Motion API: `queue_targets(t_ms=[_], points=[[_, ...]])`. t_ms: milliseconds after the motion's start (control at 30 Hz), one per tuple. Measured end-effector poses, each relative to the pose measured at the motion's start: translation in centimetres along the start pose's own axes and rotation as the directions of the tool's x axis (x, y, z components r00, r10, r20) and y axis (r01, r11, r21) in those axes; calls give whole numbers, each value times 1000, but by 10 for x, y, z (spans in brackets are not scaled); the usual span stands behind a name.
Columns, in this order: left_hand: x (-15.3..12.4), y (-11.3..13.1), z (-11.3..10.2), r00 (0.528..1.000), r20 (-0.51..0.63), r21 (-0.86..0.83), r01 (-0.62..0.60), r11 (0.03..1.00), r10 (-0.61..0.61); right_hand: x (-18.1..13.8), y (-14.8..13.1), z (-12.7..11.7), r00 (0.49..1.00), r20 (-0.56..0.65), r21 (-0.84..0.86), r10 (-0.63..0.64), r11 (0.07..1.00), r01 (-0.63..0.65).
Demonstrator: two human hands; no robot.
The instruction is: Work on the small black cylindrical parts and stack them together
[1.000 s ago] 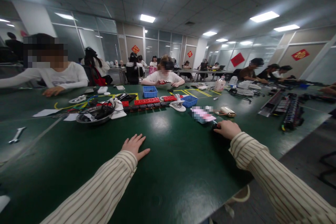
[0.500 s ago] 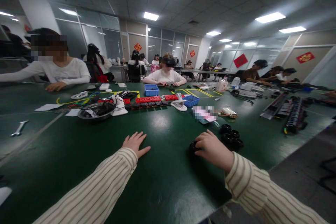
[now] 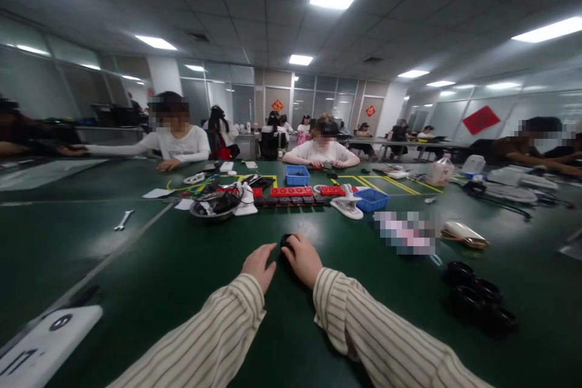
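My right hand (image 3: 304, 257) grips a small black round part (image 3: 285, 241) by its near side, low over the green table (image 3: 191, 297). Much of that part is hidden under my fingers. Just to its left is my left hand (image 3: 260, 265), fingers apart and thumb held out, holding nothing; a narrow gap seems to separate it from the part. Several glossy black hollow round parts (image 3: 470, 300) stand in a cluster on the right side of the table.
Red-and-black strips (image 3: 291, 195), a metal bowl of cables (image 3: 213, 206), a white clip stand (image 3: 348, 205) and a blue bin (image 3: 371, 200) lie ahead. A wrench (image 3: 123, 220) and a white device (image 3: 54, 339) are left. Across the table a person (image 3: 321, 148) sits.
My right hand has carried the black round part leftward, close to my left hand. The view has turned left, so the cluster of black parts shows farther right.
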State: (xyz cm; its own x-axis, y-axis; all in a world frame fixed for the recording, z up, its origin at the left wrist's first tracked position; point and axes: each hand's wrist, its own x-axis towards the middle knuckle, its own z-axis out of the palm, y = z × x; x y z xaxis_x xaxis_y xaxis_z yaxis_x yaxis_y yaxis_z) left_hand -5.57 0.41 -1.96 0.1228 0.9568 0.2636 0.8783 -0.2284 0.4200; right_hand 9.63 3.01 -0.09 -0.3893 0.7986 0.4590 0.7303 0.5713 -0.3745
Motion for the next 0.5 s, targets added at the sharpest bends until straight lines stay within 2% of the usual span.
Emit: queue_targets(t_ms=[133, 267, 500], points=[[12, -3, 3, 1000, -30, -33, -7, 999, 6, 18, 13, 13, 999, -11, 130, -30, 991, 31], [39, -5, 6, 1000, -28, -55, 8, 998, -10, 34, 25, 17, 1000, 2, 221, -25, 975, 24], [69, -5, 17, 998, 45, -86, -49, 995, 53, 44, 41, 10, 999, 39, 229, -23, 973, 13]])
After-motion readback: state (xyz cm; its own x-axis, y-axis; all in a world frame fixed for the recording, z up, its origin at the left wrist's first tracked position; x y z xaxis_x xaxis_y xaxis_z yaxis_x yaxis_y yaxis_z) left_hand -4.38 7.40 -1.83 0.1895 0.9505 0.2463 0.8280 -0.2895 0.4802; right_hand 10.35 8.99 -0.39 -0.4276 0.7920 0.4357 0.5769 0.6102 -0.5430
